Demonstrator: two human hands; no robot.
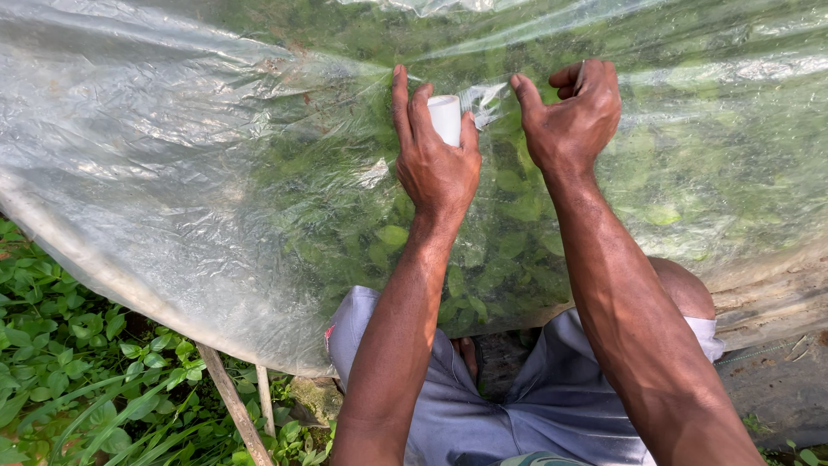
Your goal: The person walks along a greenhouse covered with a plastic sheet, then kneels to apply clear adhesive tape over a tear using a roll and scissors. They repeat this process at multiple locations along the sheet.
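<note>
Gripping white roll [446, 117] in left hand [438, 168] fingers [420, 112]; plastic sheet [172, 173] beneath

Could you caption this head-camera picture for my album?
Left hand holds a white roll against clear plastic sheeting; right hand pinches it.

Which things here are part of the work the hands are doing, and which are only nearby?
In the work:
left hand holding a white roll
right hand on the plastic sheet

Only nearby:
wooden stakes
green plants
grey shorts
</note>
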